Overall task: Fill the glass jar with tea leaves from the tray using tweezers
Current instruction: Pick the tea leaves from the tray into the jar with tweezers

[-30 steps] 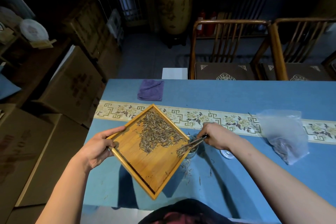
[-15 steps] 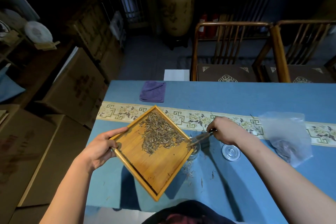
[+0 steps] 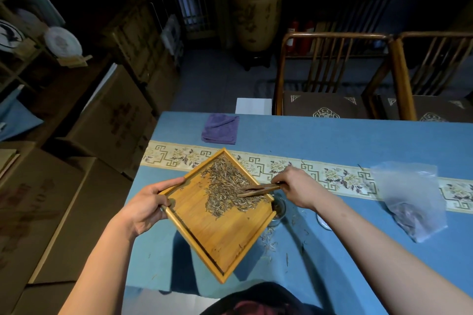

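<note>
The jar (image 3: 278, 208) stands on the counter (image 3: 358, 140), mostly hidden under the right corner of the tray (image 3: 217, 233); only part of its glass rim shows, so how full it is cannot be told. The tray is held tilted above the counter, one corner pointing at the person. The tea leaves (image 3: 227, 186) lie heaped in its upper right half. The left hand (image 3: 147, 206) grips the tray's left corner, thumb on the rim and fingers below. The right hand (image 3: 298, 186) pinches the tweezers (image 3: 258, 190), whose tips reach into the heap. Loose leaves (image 3: 268, 243) are scattered on the counter below the jar. Near the right forearm lies a lid (image 3: 323, 222), partly hidden. Farther right is a plastic bag (image 3: 409, 197); at the far edge is a purple cloth (image 3: 220, 129).
</note>
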